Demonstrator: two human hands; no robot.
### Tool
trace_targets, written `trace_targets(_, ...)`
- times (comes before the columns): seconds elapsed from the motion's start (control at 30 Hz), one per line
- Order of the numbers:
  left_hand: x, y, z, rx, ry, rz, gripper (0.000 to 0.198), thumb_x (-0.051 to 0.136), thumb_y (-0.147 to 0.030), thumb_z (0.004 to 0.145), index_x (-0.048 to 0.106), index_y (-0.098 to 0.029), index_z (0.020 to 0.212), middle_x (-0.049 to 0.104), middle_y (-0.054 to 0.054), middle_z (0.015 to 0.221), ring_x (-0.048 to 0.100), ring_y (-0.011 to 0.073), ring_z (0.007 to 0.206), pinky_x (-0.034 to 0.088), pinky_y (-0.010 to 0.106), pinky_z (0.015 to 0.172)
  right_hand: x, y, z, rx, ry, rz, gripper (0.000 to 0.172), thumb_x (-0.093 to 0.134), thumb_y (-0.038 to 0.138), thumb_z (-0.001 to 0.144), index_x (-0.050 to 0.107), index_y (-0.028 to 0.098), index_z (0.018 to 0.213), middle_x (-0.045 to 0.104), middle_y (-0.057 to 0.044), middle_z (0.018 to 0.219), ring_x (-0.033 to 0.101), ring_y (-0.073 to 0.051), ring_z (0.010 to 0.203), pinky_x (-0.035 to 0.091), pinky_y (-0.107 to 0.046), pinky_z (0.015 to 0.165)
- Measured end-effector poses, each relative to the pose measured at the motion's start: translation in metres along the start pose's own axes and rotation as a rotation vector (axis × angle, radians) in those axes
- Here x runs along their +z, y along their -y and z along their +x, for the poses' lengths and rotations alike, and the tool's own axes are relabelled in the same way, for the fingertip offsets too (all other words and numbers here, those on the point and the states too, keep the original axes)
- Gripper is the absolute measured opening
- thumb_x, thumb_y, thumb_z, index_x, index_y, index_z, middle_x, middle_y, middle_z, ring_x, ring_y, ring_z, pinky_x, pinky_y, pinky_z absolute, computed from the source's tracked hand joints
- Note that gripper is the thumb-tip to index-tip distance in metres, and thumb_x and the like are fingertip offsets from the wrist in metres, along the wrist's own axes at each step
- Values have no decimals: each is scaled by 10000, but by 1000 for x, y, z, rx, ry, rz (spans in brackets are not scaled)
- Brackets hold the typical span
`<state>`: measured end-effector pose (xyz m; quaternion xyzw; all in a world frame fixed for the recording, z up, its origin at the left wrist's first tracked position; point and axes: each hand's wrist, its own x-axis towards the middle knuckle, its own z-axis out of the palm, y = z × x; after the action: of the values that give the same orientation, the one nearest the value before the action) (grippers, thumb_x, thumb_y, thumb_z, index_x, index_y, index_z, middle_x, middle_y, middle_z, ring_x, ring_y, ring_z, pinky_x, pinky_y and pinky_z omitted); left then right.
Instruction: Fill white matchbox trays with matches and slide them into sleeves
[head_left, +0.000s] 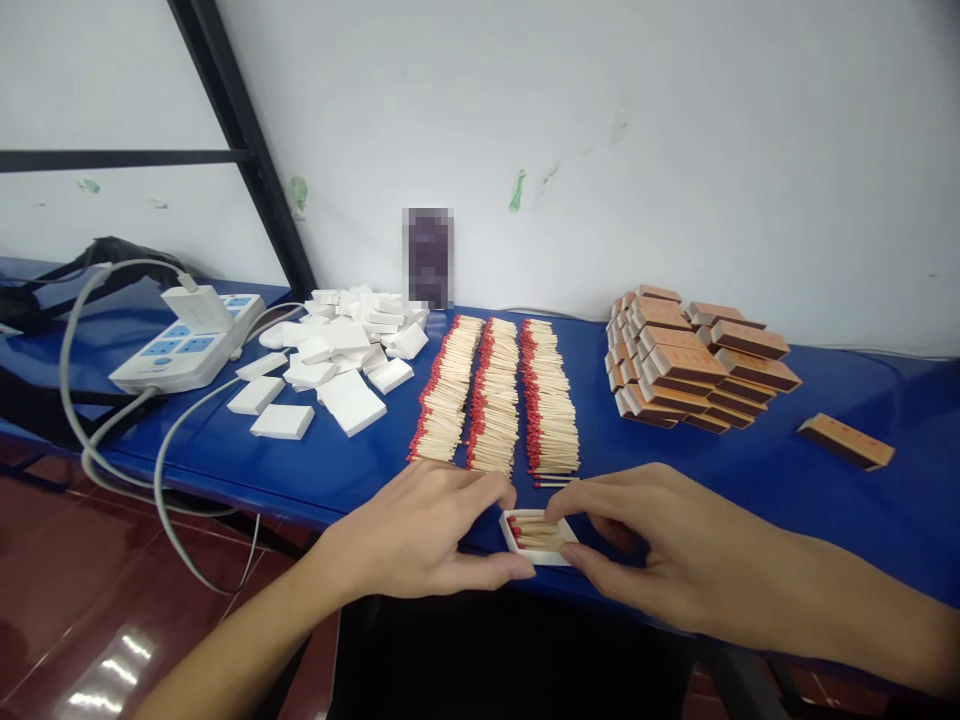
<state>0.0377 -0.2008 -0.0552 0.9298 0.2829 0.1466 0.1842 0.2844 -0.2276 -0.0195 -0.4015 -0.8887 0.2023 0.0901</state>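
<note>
A small white matchbox tray [512, 538] sits at the front edge of the blue table, with several red-headed matches [536, 533] lying in it, heads to the left. My left hand [427, 530] holds the tray's left end between thumb and forefinger. At the tray's right end, my right hand [637, 540] has its thumb and forefinger closed on the tail ends of the matches. Just beyond my hands lie three long rows of loose matches: a left row [448, 390], a middle row [495, 400] and a right row [550, 400].
White trays [345, 350] are heaped at the back left. Brown matchbox sleeves [682, 360] are stacked at the back right, with a single matchbox [846, 441] farther right. A power strip [187, 345] with cables stands left. A blurred dark object [429, 258] leans against the wall.
</note>
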Motion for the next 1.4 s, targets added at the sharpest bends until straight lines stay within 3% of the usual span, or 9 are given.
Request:
trace_targets(0.23, 4, 1, -1, -22, -11, 26, 336, 725, -385, 863, 529, -225, 1085, 507, -74, 687, 510, 144, 598, 349, 263, 605, -1, -12, 0, -151, -60, -24, 157, 540, 236, 960, 697, 234, 963, 648, 27, 714, 571, -103, 593, 390, -228, 573)
trace_targets(0.37, 4, 1, -1, -9, -12, 28, 343, 727, -392, 861, 514, -233, 1077, 477, -82, 665, 485, 139, 575, 328, 257, 578, -8, -30, -1, -223, -180, -82, 128, 585, 212, 918, 711, 218, 898, 589, 36, 625, 543, -98, 545, 386, -224, 541)
trace_targets(0.53, 3, 1, 0, 31, -19, 55, 327, 707, -409, 891, 512, -240, 1092, 490, -80, 678, 499, 141, 589, 358, 263, 617, -9, -45, 0, -199, -409, -96, 114, 631, 237, 816, 697, 178, 888, 561, 31, 608, 485, -102, 500, 370, -245, 504)
trace_targets(0.77, 5, 2, -1, 31, -17, 79, 346, 702, -457, 882, 516, -231, 1066, 563, -56, 734, 559, 164, 641, 367, 282, 642, 11, -55, 11, -227, -313, -122, 144, 576, 155, 883, 716, 187, 889, 605, 20, 663, 542, -99, 566, 382, -226, 546)
trace_targets(1.2, 4, -2, 0, -12, 8, 72, 340, 725, -448, 858, 560, -229, 1058, 587, -51, 734, 591, 178, 666, 400, 298, 675, 22, -54, 11, -55, -306, -1, 132, 606, 186, 864, 729, 194, 819, 553, 49, 573, 479, -83, 490, 365, -211, 508)
trace_targets(1.4, 4, -1, 0, -20, 12, 75, 338, 729, -437, 857, 568, -229, 1069, 599, -45, 755, 602, 185, 695, 417, 307, 698, 25, -55, 10, -65, -366, -20, 166, 615, 204, 870, 748, 192, 969, 582, 49, 585, 496, -87, 487, 370, -213, 511)
